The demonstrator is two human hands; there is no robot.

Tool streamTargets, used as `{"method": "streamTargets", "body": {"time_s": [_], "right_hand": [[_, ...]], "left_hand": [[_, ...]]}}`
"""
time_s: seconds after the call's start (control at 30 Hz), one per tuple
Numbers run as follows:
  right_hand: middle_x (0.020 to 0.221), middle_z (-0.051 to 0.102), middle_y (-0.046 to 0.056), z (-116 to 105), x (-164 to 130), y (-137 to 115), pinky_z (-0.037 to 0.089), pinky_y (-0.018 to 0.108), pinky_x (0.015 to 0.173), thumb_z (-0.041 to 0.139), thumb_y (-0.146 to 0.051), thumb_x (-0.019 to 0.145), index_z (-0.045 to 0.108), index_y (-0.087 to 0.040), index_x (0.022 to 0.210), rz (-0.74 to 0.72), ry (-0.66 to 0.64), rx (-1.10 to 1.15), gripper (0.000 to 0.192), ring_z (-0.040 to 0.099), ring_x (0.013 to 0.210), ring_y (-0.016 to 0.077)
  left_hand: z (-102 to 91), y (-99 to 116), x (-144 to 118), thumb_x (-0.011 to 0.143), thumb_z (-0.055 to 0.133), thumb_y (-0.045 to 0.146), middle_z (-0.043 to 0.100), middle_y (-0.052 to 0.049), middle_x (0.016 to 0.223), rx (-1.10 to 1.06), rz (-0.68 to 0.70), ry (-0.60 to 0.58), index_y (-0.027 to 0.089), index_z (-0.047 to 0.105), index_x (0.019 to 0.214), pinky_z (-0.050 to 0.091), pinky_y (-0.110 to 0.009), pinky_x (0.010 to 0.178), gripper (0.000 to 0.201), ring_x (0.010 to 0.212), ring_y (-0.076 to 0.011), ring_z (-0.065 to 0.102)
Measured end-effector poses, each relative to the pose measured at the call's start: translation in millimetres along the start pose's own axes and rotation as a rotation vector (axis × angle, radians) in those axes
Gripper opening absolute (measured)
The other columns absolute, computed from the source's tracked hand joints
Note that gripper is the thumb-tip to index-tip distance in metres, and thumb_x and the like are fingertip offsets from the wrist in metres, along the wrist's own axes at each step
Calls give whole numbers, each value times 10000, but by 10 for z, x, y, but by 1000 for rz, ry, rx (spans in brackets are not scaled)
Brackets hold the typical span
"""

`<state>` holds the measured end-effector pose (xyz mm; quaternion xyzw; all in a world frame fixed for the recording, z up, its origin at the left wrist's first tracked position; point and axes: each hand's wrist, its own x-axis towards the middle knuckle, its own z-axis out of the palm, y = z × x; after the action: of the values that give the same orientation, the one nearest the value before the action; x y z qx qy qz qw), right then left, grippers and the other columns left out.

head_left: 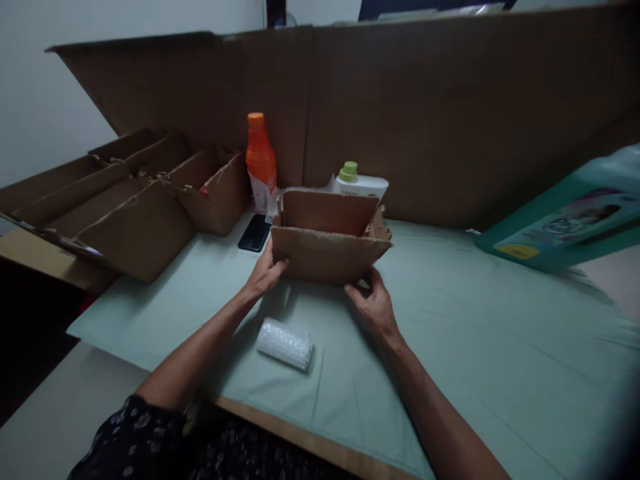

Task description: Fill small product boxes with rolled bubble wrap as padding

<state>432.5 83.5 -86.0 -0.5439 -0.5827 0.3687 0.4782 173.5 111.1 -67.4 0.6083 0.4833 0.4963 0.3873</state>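
Observation:
A small open cardboard box [327,250] stands on the pale green cloth [450,347] in front of me. My left hand [265,273] grips its lower left corner. My right hand [373,303] holds its lower right front edge, fingers tucked under the flap. A roll of bubble wrap [285,343] lies on the cloth between my forearms, touching neither hand.
Behind the box stand an orange bottle [260,163] and a white bottle with a green cap [357,183]. A black phone [255,233] lies to the left. Several open cardboard boxes [135,200] sit at far left, a tall cardboard wall [450,113] at the back, a teal package [565,220] at right.

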Motion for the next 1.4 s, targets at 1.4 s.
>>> {"method": "streamTargets", "body": {"time_s": [1.4], "right_hand": [[1228,720,70,-125,-1078,-439,554,425,959,542,-155,935,618,-265,1220,-463,-221,-356,315,675,1142,232]], "left_hand": [[-493,44,-1466,672,453,-40,531,-123,1466,608,414,-206,220,545,1031,303,-612,1175,453,1480,-307,351]]}}
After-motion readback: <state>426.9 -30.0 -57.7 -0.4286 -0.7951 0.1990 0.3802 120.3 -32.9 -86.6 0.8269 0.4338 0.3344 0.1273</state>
